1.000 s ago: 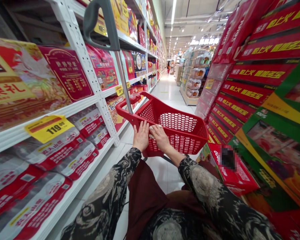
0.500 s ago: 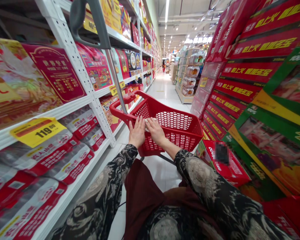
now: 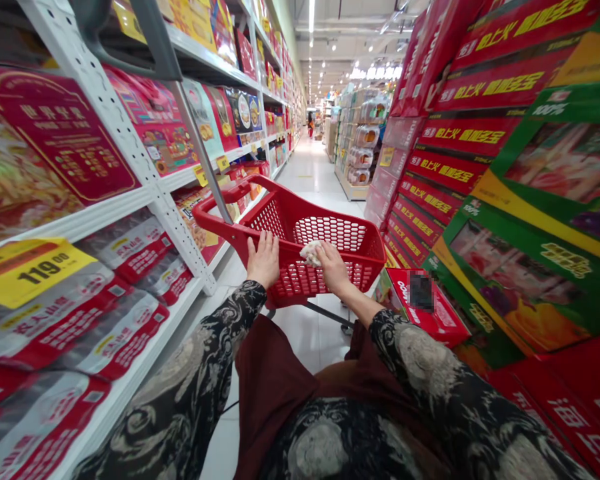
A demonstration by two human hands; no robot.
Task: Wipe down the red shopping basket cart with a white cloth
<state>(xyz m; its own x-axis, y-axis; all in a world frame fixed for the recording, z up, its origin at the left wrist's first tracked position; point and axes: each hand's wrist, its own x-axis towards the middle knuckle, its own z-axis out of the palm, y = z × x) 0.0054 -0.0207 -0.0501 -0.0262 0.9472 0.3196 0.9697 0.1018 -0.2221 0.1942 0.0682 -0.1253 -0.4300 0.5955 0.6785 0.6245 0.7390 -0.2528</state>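
A red plastic shopping basket on wheels (image 3: 353,250) stands in the aisle in front of me, its grey pull handle (image 3: 150,40) rising to the upper left. My left hand (image 3: 263,260) rests flat on the basket's near rim, fingers stretched out. My right hand (image 3: 330,263) is closed on a small white crumpled cloth (image 3: 311,252) and presses it against the near rim, just right of the left hand. Both sleeves are dark with a pale swirl pattern.
White shelves (image 3: 130,200) on the left hold red gift boxes and wrapped packs, with a yellow 119.00 price tag (image 3: 30,270). Stacked red and green cartons (image 3: 505,173) wall the right side. A red box (image 3: 425,307) lies on the floor by the basket. A person stands far down the aisle.
The view has shifted so the basket and shelves slid left. My right hand has lifted slightly and the white cloth now shows more clearly at the rim. The left hand stays on the rim.
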